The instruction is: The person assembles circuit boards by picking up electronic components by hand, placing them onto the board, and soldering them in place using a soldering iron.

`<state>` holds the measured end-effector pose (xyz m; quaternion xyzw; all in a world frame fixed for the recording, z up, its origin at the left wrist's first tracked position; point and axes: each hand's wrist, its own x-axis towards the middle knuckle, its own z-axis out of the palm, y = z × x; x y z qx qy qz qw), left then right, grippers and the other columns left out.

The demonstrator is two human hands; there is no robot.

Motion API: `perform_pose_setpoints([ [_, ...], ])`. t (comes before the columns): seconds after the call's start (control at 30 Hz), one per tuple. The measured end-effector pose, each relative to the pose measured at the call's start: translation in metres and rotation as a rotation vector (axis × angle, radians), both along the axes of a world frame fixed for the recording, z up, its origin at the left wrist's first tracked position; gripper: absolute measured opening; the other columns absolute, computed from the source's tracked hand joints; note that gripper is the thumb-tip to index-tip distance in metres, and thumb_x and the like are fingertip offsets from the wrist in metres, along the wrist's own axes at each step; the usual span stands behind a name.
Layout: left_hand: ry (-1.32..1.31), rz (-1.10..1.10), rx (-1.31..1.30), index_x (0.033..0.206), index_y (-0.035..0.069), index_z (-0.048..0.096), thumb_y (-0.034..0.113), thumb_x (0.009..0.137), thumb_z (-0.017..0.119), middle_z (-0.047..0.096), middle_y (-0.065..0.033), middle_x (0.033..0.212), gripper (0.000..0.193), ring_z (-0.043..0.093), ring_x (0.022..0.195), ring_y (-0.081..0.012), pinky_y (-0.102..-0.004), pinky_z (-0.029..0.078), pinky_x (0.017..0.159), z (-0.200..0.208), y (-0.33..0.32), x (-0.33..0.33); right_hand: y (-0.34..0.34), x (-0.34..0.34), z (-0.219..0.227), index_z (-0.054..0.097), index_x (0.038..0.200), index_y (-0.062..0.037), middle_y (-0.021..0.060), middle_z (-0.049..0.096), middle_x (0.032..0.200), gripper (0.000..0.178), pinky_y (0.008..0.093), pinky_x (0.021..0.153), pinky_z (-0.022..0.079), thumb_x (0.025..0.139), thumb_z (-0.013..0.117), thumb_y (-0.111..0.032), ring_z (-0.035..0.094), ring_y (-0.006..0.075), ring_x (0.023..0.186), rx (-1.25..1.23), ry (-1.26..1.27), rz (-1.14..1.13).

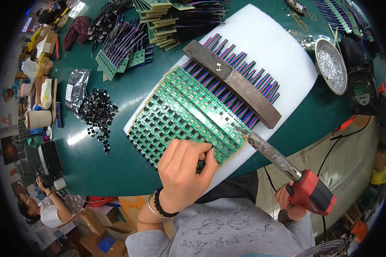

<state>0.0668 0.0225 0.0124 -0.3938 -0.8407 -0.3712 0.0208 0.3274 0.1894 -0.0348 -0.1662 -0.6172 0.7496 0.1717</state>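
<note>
A crinkled clear plastic bag [76, 91] with a small white rectangular label lies at the left of the frame on the green table, just beside a heap of small black parts. Brown cardboard boxes [45, 43] stand at the upper left edge. More cardboard boxes [99, 240], one bearing a blue rectangular label, sit at the lower left, under the table.

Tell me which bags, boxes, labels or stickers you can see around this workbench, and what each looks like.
Plastic bag: on the green table left of the loose black parts, crumpled, dark and shiny, bearing a white rectangular label.
Round sticker: on the black fan at the table's right edge, green with a pale rim.
Cardboard boxes: far left of the table, brown, open.
</note>
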Motion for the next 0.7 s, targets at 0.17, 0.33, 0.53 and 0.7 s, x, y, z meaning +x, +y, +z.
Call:
perform_pose_setpoints([
  [0.17,0.004,0.011,-0.011,0.083,0.003,0.064,-0.006,0.068,0.074,0.056,-0.0036,0.069,0.021,0.053,0.062,-0.0205,-0.0318,0.041,0.054,0.001,-0.002,-0.003,0.007,0.028,-0.005,0.059,0.097,-0.0012,0.0037,0.064,0.084,0.069,0.0243,0.065,0.047,0.068,0.085,-0.059,0.062,0.0114,0.070,-0.049,-0.127,0.080],
  [0.33,-0.026,-0.007,-0.014,0.083,0.003,0.064,-0.006,0.068,0.075,0.055,-0.0039,0.069,0.021,0.053,0.062,-0.0211,-0.0321,0.041,0.053,0.000,-0.001,-0.003,-0.005,0.011,0.014,0.057,0.101,-0.0012,0.0021,0.065,0.085,0.080,0.0250,0.065,0.047,0.062,0.082,-0.067,0.061,0.0087,0.075,-0.085,-0.284,-0.076],
  [0.53,-0.032,-0.018,0.002,0.084,0.002,0.065,-0.007,0.068,0.075,0.056,-0.0047,0.070,0.021,0.053,0.061,-0.0216,-0.0323,0.041,0.053,0.000,-0.003,-0.004,-0.004,0.006,0.020,0.057,0.096,-0.0037,0.0032,0.065,0.084,0.079,0.0257,0.064,0.047,0.060,0.080,-0.070,0.062,0.0100,0.074,-0.039,-0.337,-0.053],
  [0.7,-0.044,-0.015,-0.003,0.084,0.002,0.065,-0.007,0.067,0.074,0.056,-0.0050,0.070,0.021,0.052,0.061,-0.0216,-0.0324,0.041,0.053,0.001,-0.002,-0.004,0.001,0.003,0.012,0.039,0.098,-0.0034,0.0084,0.056,0.059,0.068,0.0285,0.046,0.046,0.070,0.086,-0.045,0.055,0.0147,0.045,0.046,-0.107,0.003],
])
